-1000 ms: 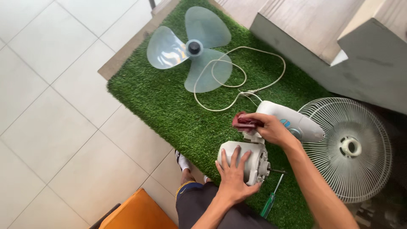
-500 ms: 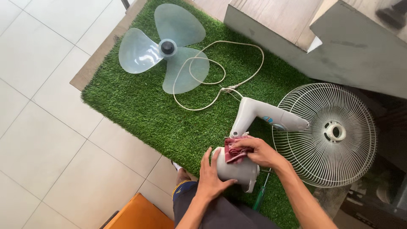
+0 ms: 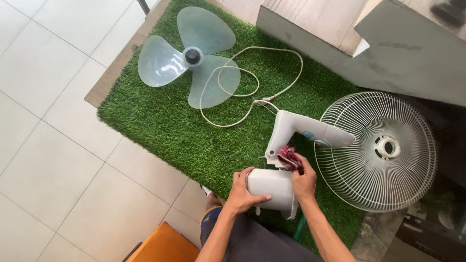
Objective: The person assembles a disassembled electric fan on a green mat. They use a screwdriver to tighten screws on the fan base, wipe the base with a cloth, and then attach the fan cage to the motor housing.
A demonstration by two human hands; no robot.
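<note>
Fan motor housing (image 3: 272, 188), white plastic, sits at the near edge of the green turf mat (image 3: 165, 126), just above my knees. My left hand (image 3: 241, 192) is wrapped around its left end, fingers curled over the front face, thumb on top: a closed steadying hold, I judge so the casing does not roll while it is rubbed.

My right hand (image 3: 304, 181) is closed on a dark red cloth (image 3: 290, 156), bunched and pressed against the joint where the housing meets the white fan neck (image 3: 310, 131). The neck angles up and right from that joint, its far end lying over the rim of the wire guard (image 3: 378, 150).

Guard lies flat at right, half on the mat. Three-blade translucent propeller (image 3: 191, 56) lies flat at the mat's far end, well apart from my hands, with the white power cord (image 3: 252, 82) looped loosely across one blade and running back to the neck.

A green screwdriver handle (image 3: 299, 227) shows just under my right wrist; the shaft is hidden
</note>
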